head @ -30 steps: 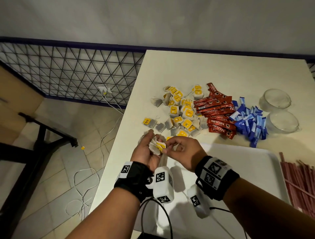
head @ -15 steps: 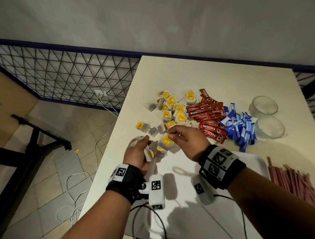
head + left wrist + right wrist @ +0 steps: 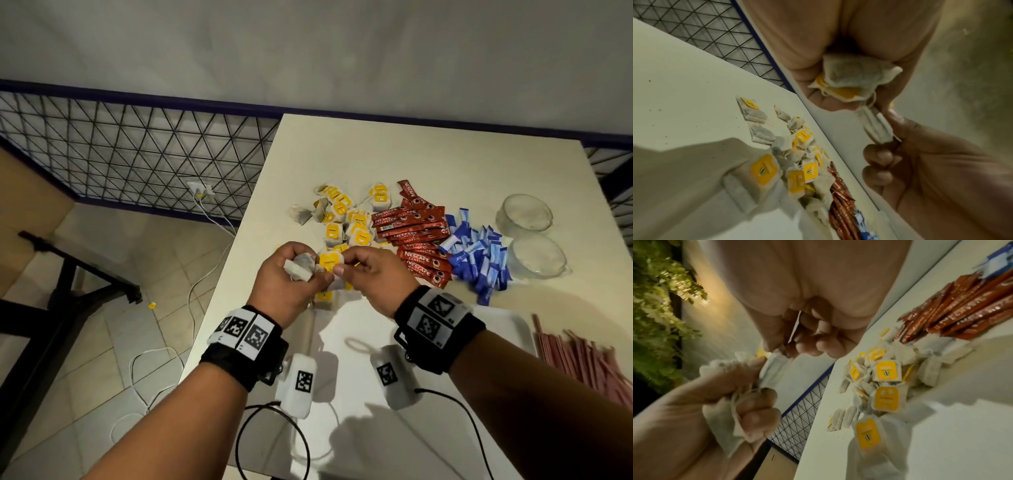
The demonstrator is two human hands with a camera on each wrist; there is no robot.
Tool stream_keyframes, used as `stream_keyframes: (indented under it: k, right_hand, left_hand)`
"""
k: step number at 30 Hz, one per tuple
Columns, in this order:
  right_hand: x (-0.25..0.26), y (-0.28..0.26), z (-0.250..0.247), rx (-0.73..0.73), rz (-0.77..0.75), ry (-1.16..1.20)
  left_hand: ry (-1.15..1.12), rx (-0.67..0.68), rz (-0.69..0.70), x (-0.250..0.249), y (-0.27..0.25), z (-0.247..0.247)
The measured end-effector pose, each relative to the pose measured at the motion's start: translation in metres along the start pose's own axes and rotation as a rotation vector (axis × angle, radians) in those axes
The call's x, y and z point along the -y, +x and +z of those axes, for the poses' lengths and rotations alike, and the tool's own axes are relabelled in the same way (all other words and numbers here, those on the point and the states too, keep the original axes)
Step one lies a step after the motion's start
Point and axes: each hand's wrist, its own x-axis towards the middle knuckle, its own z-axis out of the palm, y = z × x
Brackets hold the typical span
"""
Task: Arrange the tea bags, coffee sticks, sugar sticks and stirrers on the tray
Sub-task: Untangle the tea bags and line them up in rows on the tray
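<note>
Back at left hand (image 3: pixel 286 286), right hand (image 3: pixel 373 274) pinches one tea bag (image 3: pixel 330 262).

Head cam looked down from above at worktop (image 3: pixel 428 164), both hands mid-frame. Wrist cams sat close, faced along palms toward fingers. All three shared tea bag pile (image 3: pixel 346 219) (image 3: pixel 797 155) (image 3: pixel 884 386).

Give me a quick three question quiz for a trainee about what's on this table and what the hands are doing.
1. True or false: the left hand grips a bunch of tea bags.
2. Which lies between the loose tea bags and the sugar sticks: A glass bowls, B coffee sticks, C stirrers?
3. Fill in: the right hand pinches one ____.

Key: 1 true; 2 B, the coffee sticks; 3 tea bag.
</note>
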Motion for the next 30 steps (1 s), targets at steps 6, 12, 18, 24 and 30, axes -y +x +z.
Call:
stream_keyframes:
  k: [6,12,18,24,30]
  right_hand:
    - [-0.01,0.0,0.004,-0.09,0.113,0.158]
    - [-0.07,-0.015,0.02,-0.134,0.554,0.13]
    - [-0.083,-0.008,0.026,-0.138,0.582,-0.071]
    - [-0.081,0.0,0.028,-0.237,0.579,-0.202]
    - [-0.082,0.002,0.031,-0.295,0.55,-0.247]
  left_hand:
    - [0.063,-0.019,-0.039,0.011,0.008,0.005]
    - [0.32,-0.173,-0.296,0.068,-0.002,-0.014]
    - [0.441,-0.13,-0.359,0.092,-0.016,-0.013]
    - [0.386,-0.1,-0.351,0.099,-0.021,-0.013]
    - [0.37,-0.087,-0.353,0.096,-0.025,-0.012]
